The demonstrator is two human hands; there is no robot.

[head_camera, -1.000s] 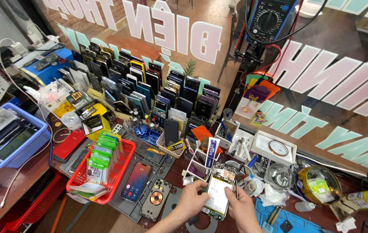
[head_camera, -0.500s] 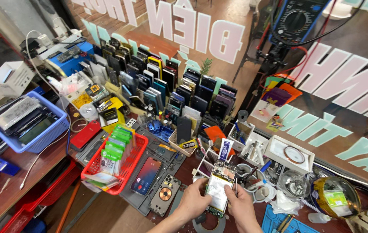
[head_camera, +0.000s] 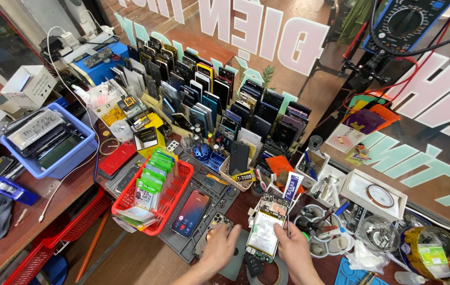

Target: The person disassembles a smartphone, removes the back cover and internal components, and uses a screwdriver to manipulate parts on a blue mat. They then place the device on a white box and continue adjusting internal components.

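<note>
Brown wooden workbench set against shop window with large mirrored lettering. Pavement and brick wall seen through glass. Daylight cast across bench from outside.

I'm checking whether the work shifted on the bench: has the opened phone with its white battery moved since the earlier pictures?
No: the opened phone lies in the same spot beside the red basket, held by both hands.

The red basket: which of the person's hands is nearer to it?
Left. The left hand lies on the grey mat just right of the red basket, with a lit phone between them. The right hand is farther right, beyond the opened phone it holds.
</note>
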